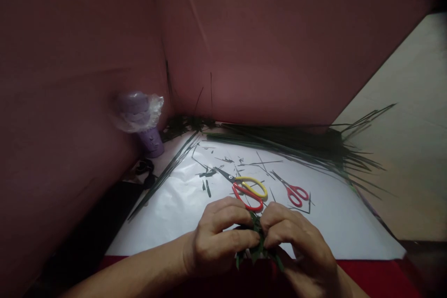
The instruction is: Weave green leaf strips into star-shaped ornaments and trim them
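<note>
Both hands meet at the near edge of the white sheet, over a small bundle of folded dark green leaf strips (256,253). My left hand (223,230) pinches it from the left, fingers bent. From the right, my right hand (296,237) grips the same piece between thumb and fingertips. Short strip ends hang below the fingers; part of the piece is hidden by them. Just beyond my hands lie scissors with red and yellow handles (249,189). To their right rest smaller red-handled scissors (296,194).
A white sheet (167,219) covers the surface, scattered with green clippings (206,181). Long green leaves (279,139) lie along the back, extending past the right edge. More long strips (160,177) lie at left. A purple bottle (153,142) with clear plastic stands near the pink wall (244,46).
</note>
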### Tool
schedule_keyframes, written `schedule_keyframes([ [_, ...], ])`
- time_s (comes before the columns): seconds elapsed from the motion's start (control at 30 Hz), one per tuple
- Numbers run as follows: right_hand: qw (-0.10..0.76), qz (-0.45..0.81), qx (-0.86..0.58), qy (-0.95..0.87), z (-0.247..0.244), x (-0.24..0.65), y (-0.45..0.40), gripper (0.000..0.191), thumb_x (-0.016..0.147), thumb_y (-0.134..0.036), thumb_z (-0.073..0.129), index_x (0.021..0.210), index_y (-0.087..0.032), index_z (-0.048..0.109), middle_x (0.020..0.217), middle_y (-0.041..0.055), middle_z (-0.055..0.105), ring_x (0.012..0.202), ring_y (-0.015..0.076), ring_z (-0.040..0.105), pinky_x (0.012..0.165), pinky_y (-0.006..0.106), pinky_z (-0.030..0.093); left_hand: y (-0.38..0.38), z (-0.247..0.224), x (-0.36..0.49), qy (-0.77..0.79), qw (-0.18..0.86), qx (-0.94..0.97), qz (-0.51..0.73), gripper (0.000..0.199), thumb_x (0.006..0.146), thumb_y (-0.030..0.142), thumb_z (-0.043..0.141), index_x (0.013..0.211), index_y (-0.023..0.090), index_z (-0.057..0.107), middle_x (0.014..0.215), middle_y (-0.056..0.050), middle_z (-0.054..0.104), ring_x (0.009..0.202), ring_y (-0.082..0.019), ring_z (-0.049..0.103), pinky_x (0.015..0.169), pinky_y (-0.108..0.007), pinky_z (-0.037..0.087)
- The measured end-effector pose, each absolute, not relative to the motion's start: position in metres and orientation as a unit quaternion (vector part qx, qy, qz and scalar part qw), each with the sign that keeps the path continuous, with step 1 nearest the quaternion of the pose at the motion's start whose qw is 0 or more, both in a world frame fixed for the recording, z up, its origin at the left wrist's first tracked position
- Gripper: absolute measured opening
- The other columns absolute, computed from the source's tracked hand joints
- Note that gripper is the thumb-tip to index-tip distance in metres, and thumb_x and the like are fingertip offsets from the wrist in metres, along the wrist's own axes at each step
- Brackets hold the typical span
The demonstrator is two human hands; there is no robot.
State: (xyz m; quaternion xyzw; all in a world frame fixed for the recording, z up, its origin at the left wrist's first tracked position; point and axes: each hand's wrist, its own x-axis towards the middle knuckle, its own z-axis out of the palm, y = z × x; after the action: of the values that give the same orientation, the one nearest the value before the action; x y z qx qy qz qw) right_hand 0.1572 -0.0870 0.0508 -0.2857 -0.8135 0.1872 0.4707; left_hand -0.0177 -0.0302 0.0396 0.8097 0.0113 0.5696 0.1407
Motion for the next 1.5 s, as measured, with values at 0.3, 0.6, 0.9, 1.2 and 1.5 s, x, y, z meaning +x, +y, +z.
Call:
schedule_keyframes([
  [0.3,0.499,0.152,-0.276,-0.808,0.052,0.155,-0.089,0.016,0.077,-0.004,0.05,0.083,-0.018,0.054,0.077,0.0044,0.054,0.065,0.0143,0.051,0.055,0.027,0.041,-0.029,0.04,-0.018,0.01,0.13,0.81,0.572,0.018,0.085,0.019,0.053,0.079,0.006,0.063,0.078,-0.012,0.059,0.076,-0.016,0.056,0.064,-0.03,0.053],
  [0.6,0.519,-0.012,-0.274,-0.809,0.053,0.15,-0.09,0.018,0.085,-0.008,0.047,0.072,-0.016,0.057,0.075,0.0041,0.056,0.067,0.0136,0.056,0.056,0.028,0.047,-0.03,0.042,-0.019,0.01,0.125,0.811,0.571,0.017,0.085,0.021,0.054,0.082,0.007,0.063,0.079,-0.011,0.059,0.079,-0.017,0.058,0.067,-0.03,0.053],
  [0.9,0.485,-0.165,-0.265,-0.817,0.049,0.16,-0.093,0.018,0.086,-0.013,0.051,0.073,-0.017,0.063,0.074,0.0035,0.068,0.069,0.0144,0.064,0.058,0.026,0.054,-0.029,0.042,-0.022,0.003,0.09,0.82,0.565,0.015,0.083,0.017,0.056,0.079,0.006,0.065,0.08,-0.011,0.06,0.08,-0.017,0.058,0.069,-0.03,0.054],
  [1.2,0.467,-0.159,-0.267,-0.828,0.046,0.167,-0.099,0.02,0.091,-0.023,0.047,0.083,-0.016,0.064,0.073,0.0048,0.072,0.076,0.0169,0.067,0.063,0.028,0.056,-0.031,0.046,-0.024,0.006,0.03,0.822,0.568,0.008,0.077,0.011,0.059,0.073,0.008,0.066,0.074,-0.01,0.061,0.078,-0.016,0.06,0.068,-0.028,0.055],
  [1.5,0.449,-0.197,-0.276,-0.827,0.039,0.166,-0.095,0.02,0.09,-0.023,0.047,0.085,-0.021,0.066,0.07,0.0009,0.071,0.068,0.0138,0.067,0.059,0.024,0.054,-0.029,0.044,-0.022,-0.008,0.011,0.807,0.59,0.011,0.079,0.015,0.058,0.071,0.01,0.064,0.074,-0.008,0.059,0.079,-0.016,0.06,0.069,-0.027,0.056],
])
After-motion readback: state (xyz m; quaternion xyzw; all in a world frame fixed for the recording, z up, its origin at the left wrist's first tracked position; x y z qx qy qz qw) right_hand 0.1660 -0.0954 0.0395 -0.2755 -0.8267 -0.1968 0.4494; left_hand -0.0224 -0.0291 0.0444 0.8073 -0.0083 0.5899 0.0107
